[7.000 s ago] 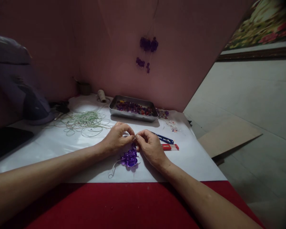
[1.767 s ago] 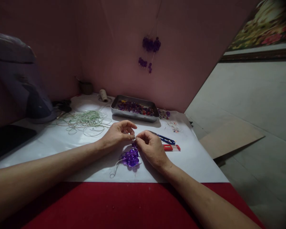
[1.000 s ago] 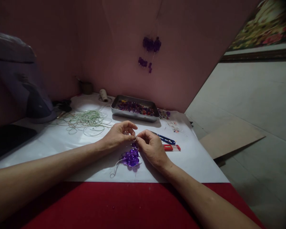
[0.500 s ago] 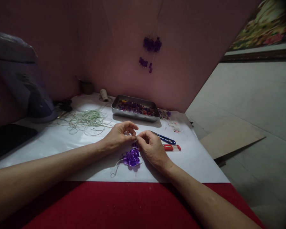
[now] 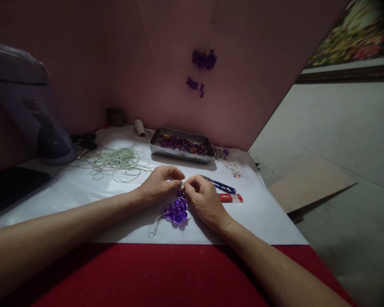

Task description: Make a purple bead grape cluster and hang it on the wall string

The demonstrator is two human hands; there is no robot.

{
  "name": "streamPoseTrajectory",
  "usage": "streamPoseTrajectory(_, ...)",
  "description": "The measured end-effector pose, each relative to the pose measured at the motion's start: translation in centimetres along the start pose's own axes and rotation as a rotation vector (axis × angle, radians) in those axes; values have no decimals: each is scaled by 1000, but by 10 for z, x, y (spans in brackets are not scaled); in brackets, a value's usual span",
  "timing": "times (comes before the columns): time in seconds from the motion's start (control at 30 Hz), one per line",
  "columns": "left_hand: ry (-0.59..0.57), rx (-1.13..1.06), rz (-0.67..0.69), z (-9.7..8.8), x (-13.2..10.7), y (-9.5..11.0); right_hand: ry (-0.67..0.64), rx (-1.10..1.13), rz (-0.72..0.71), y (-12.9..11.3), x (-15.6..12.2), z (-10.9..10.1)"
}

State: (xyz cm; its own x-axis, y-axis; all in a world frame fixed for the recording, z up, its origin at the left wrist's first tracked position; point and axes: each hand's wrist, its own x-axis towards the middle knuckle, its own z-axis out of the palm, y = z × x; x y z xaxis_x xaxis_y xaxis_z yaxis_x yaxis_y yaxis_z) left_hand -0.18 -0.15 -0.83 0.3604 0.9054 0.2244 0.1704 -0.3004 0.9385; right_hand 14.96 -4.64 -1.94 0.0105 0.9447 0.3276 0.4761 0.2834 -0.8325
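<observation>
A cluster of purple beads on pale cord lies on the white sheet, with a loose cord tail trailing left. My left hand and my right hand meet just above the cluster. Both pinch the cord at the cluster's top, fingertips almost touching. The pinched length of cord is mostly hidden by the fingers.
A metal tray of mixed beads stands behind the hands. Blue snips and a red lighter lie to the right, a tangle of greenish cord and a twine spool to the left. Bead clusters hang on the pink wall.
The hands stay pinched together over the bead cluster. My left hand's fingers have curled in a little more; the cluster has barely shifted.
</observation>
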Motion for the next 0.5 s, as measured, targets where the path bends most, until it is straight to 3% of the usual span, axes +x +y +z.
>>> streamPoseTrajectory(0.5,-24,96,51,-1,0,4,3,-6,0,1,0,0)
